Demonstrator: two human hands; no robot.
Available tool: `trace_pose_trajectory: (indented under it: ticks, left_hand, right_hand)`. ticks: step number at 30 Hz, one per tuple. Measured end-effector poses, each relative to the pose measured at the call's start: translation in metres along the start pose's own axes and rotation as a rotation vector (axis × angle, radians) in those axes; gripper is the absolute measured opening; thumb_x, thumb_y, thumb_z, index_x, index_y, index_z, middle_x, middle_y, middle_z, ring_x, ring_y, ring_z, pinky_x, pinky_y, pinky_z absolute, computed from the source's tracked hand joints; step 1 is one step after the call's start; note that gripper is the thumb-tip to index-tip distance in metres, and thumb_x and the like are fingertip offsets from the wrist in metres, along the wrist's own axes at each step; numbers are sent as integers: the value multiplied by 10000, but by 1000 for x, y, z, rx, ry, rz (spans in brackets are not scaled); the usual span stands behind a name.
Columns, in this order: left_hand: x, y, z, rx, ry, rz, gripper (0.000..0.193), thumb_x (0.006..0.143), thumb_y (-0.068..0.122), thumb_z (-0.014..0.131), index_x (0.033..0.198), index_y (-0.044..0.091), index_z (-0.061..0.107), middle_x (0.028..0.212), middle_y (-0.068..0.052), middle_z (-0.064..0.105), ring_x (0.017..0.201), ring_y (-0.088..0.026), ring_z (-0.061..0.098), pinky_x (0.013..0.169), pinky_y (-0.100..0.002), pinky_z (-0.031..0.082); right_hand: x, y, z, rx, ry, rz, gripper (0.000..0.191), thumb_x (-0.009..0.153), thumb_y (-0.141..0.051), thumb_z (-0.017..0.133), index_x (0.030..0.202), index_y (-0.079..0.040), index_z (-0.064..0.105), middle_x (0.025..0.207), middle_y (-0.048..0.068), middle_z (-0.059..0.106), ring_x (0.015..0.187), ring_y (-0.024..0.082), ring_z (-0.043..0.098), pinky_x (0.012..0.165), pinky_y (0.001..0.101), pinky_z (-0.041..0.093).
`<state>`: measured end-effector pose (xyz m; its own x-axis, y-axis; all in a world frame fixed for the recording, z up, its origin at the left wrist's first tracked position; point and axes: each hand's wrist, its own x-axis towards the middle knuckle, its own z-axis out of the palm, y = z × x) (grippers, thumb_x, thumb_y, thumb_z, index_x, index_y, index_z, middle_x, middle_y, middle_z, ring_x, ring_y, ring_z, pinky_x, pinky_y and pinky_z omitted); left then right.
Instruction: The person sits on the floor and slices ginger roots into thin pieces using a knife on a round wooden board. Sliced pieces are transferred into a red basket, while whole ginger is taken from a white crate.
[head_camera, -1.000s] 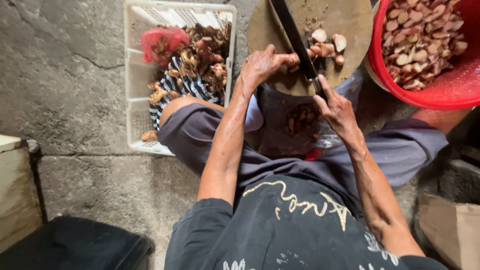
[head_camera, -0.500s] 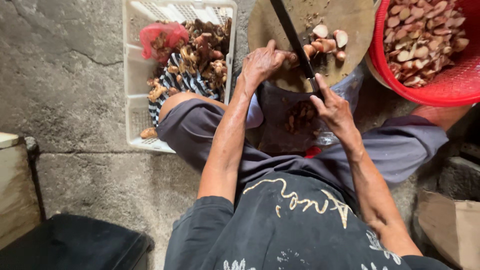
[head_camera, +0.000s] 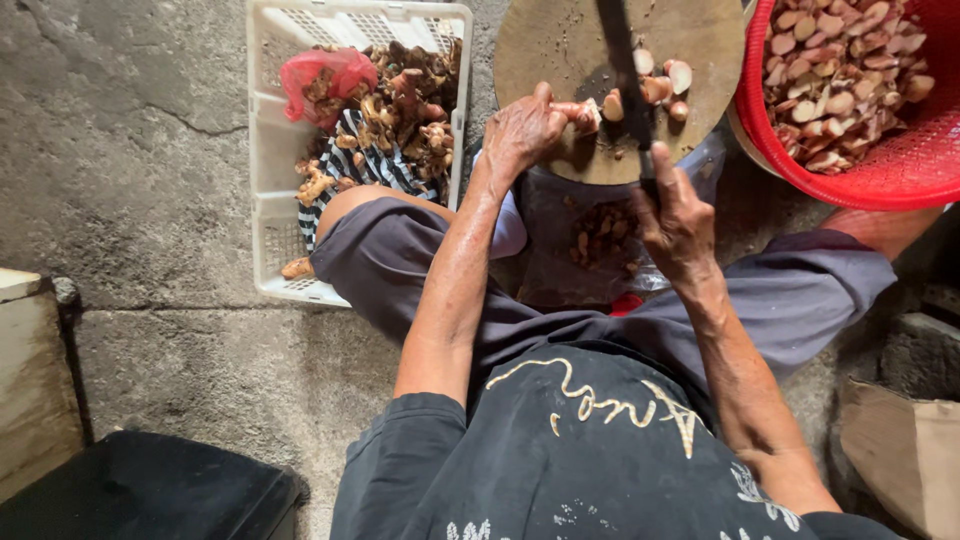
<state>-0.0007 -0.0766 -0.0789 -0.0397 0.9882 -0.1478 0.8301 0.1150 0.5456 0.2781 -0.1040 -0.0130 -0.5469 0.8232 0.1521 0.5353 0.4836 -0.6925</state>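
head view: left hand (head_camera: 520, 128) pins a pinkish root piece (head_camera: 578, 110) on the round wooden board (head_camera: 540, 45), right hand (head_camera: 676, 215) clenched on the knife (head_camera: 622, 60) handle w/ blade just beside it, so imo keep fingertips tucked back & cut straight down.

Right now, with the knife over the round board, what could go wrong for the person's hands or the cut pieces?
1. The left hand pins a root piece right beside the long dark knife; its fingers could get nicked.
2. Cut slices lie near the edge of the round wooden board; a hard chop might knock them off, short of the red basket.
3. The right hand grips only the handle's end, so the blade may twist.
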Motion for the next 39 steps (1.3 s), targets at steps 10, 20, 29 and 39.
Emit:
trace_pose_trajectory:
  ticks: [10,20,29,39]
  left_hand:
    - [-2,-8,2,2,-29,-108,300,1035,284,425,1262,140,557,922,-121,646,815,-277,693,754,-419,580]
    - [-38,41,24,178,497,205,382,840,230,671,1146,64,514,1049,-141,570,825,-279,648,676,-375,553]
    - [-49,53,34,63,474,283,197,965,163,664,1096,89,535,933,-102,558,801,-268,635,681,-394,515]
    - [-45,72,21,-10,523,300,304,968,50,576,1263,117,548,1053,-93,573,899,-270,679,750,-355,575]
  right_hand:
    - [5,35,18,76,-179,328,608,1044,-236,636,1606,-171,416,1129,285,696,983,415,708,849,460,550]
    - [13,8,-10,-51,-9,23,606,1055,-170,692,1601,-133,431,1247,240,689,1065,422,700,856,470,570]
    - [7,1,-29,-166,85,-171,670,1074,-143,712,1642,-164,359,1019,174,633,816,367,672,692,451,556]
    - [9,52,-4,47,-185,164,637,1058,-268,666,1638,-208,409,1129,242,708,960,373,704,856,430,572]
